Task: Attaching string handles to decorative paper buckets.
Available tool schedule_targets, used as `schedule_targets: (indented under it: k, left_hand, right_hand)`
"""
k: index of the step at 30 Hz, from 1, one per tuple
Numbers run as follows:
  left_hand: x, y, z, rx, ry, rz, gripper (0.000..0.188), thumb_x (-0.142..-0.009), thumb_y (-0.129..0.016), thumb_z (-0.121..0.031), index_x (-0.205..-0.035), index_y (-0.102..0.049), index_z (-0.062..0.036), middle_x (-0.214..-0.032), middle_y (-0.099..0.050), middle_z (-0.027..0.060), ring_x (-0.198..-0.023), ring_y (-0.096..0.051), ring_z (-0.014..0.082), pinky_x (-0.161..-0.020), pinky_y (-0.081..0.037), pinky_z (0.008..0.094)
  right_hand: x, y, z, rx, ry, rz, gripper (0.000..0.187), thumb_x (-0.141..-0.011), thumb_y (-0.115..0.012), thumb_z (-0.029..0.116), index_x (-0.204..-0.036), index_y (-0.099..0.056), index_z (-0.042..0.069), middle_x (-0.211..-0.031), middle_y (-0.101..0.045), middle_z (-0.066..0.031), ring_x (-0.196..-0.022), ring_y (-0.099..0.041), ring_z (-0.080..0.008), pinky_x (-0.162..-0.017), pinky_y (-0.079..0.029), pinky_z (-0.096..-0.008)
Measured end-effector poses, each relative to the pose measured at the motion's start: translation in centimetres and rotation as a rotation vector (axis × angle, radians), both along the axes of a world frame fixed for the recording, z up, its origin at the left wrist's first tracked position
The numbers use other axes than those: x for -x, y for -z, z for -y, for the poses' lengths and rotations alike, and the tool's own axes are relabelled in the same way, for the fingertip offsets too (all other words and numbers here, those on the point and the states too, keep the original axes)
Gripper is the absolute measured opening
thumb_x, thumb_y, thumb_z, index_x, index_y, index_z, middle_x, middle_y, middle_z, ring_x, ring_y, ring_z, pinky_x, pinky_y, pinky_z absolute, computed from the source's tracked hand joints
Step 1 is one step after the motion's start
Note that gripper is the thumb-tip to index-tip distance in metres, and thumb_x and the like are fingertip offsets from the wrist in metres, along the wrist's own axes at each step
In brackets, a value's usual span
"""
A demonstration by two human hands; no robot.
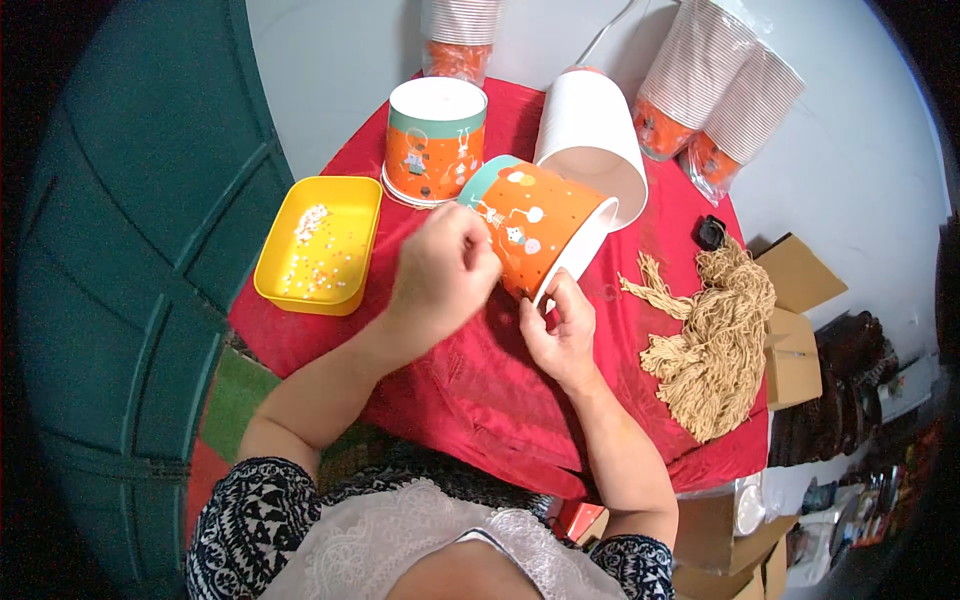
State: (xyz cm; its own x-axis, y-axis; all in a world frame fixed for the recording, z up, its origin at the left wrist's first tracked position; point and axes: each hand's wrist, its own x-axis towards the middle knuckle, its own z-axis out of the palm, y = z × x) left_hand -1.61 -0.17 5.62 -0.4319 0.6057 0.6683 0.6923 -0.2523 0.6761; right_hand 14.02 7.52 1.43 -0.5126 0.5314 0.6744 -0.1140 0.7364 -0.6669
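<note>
An orange paper bucket (535,225) with a green band and cartoon prints is tilted above the red-covered table, its white-rimmed mouth turned to the right. My right hand (562,330) pinches the lower part of that rim between thumb and fingers. Close against the bucket's left side is my left hand (445,262), closed with its fingers curled together. Whatever it pinches, if anything, is hidden or too small to name. Behind, an upside-down bucket (435,150) of the same print stands on the table, and a white paper bucket (590,125) lies tilted at the back.
On the left sits a yellow tray (367,235) with small white and pinkish bits. A bundle of tan yarn (715,345) lies at right beside a small black object (710,232). Plastic-wrapped bucket stacks (690,60) stand at the back. Cardboard boxes (795,350) are beyond the right edge.
</note>
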Motion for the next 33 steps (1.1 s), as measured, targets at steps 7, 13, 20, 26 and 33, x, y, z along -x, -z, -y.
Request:
schedule_targets:
  k: [7, 13, 20, 26, 33]
  left_hand:
    - [7.1, -3.3, 4.8, 0.146, -0.252, -0.131, 0.004, -0.079, -0.056, -0.004, -0.077, -0.054, -0.0004, -0.062, -0.050, 0.0082, -0.057, -0.050, 0.0173, -0.054, -0.042, 0.0319]
    - [12.6, -0.1, 7.1, 0.604, -0.457, -0.231, 0.020, -0.079, -0.055, -0.015, -0.076, -0.059, 0.0042, -0.076, -0.063, 0.0260, -0.077, -0.063, 0.0429, -0.070, -0.049, 0.0492]
    - [12.1, -1.0, 7.1, 0.939, -0.409, -0.380, 0.024, -0.084, -0.052, -0.010, -0.088, -0.065, 0.0098, -0.087, -0.064, 0.0308, -0.088, -0.064, 0.0445, -0.084, -0.050, 0.0505]
    - [11.2, -2.2, 7.9, 0.532, -0.283, -0.518, 0.049, -0.078, -0.043, 0.011, -0.126, -0.049, 0.0087, -0.127, -0.053, 0.0298, -0.120, -0.051, 0.0413, -0.103, -0.041, 0.0439]
    - [7.2, -2.3, 7.4, 0.282, -0.041, -0.529, 0.053, -0.078, -0.044, 0.009, -0.131, -0.048, 0.0051, -0.133, -0.051, 0.0227, -0.128, -0.047, 0.0359, -0.111, -0.035, 0.0408]
  right_hand:
    - [-0.8, 0.1, -0.8, -0.086, 0.072, 0.009, 0.012, -0.080, -0.063, -0.005, -0.080, -0.053, 0.001, -0.066, -0.047, -0.0075, -0.054, -0.048, -0.0147, -0.050, -0.040, -0.0279]
    - [-1.0, -1.1, -1.9, -0.008, 0.185, -0.091, 0.013, -0.084, -0.062, -0.002, -0.077, -0.052, 0.000, -0.063, -0.046, -0.0081, -0.054, -0.048, -0.0143, -0.051, -0.038, -0.0267]
    - [-2.1, -5.3, -1.6, 0.543, 0.047, -0.329, 0.013, -0.096, -0.056, 0.008, -0.087, -0.061, 0.000, -0.077, -0.060, 0.0029, -0.065, -0.050, -0.0022, -0.057, -0.040, -0.0195]
    - [-2.0, -7.7, -2.8, 0.844, -0.110, -0.447, 0.016, -0.095, -0.058, 0.014, -0.088, -0.063, 0.001, -0.077, -0.064, -0.0019, -0.064, -0.057, -0.0070, -0.058, -0.048, -0.0228]
    - [-0.8, -10.1, -2.3, 1.180, -0.182, -0.496, 0.023, -0.096, -0.053, 0.015, -0.097, -0.059, -0.007, -0.085, -0.064, -0.0136, -0.072, -0.065, -0.0178, -0.065, -0.058, -0.0320]
